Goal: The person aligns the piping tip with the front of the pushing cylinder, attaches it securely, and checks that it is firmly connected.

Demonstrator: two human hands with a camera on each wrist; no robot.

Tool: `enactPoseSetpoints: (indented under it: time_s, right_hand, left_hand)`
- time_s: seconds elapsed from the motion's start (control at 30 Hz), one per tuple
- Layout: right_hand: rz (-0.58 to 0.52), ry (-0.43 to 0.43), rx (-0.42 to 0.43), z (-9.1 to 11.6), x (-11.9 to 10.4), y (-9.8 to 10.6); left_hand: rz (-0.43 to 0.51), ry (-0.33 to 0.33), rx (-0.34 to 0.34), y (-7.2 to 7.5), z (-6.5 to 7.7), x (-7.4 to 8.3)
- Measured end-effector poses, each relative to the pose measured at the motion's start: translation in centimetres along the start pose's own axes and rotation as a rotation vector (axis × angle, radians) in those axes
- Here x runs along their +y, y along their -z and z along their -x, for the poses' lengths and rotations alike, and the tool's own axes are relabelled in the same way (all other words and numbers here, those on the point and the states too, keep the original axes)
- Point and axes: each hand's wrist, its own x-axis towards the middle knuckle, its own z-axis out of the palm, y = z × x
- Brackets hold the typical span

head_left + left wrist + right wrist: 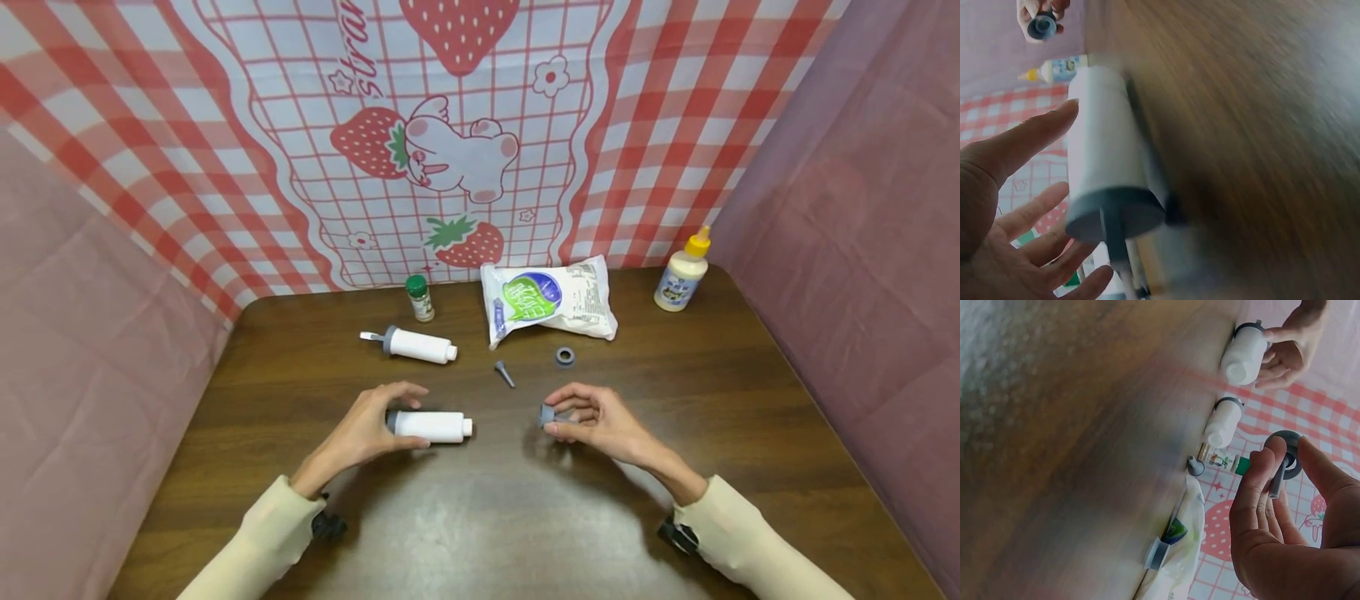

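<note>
My left hand (366, 427) curves loosely around the grey-ended half of a white cylinder (435, 427) that lies on the table. In the left wrist view its fingers are spread, with the thumb along the cylinder's side; whether the thumb touches it I cannot tell. A grey plunger handle (1114, 237) sticks out of that end. To the right, my right hand (607, 429) pinches a grey funnel-shaped nozzle (547, 416) between thumb and fingertips, above the table. Its narrow stem (1277, 481) points back toward the palm, and its round hollow end faces left.
Behind the hands lie a second white cylinder (420, 346), a small grey nozzle (505, 374) and a grey ring (565, 357). Along the back stand a green-capped jar (421, 300), a white plastic packet (577, 296) and a yellow-topped bottle (681, 279), before a checked cloth (660, 167).
</note>
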Motion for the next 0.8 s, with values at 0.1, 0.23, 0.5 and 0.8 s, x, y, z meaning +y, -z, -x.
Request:
enactPoseSetpoints:
  time_s: [0.1, 0.23, 0.5, 0.8]
  right_hand:
    - [0.001, 0.002, -0.007, 0.0, 0.1, -0.1]
    - [0.008, 0.008, -0.011, -0.1, 0.3, 0.0]
    - [0.038, 0.009, -0.009, -0.3, 0.4, 0.1]
    - [0.042, 0.014, -0.009, -0.4, 0.6, 0.1]
  left_hand:
    - [-0.009, 0.003, -0.015, 0.1, 0.3, -0.6]
    - [-0.025, 0.002, -0.038, 0.2, 0.4, -1.3]
    - [-0.013, -0.001, -0.071, 0.2, 0.4, -2.2]
    - [0.015, -0.038, -0.097, 0.1, 0.2, -2.1]
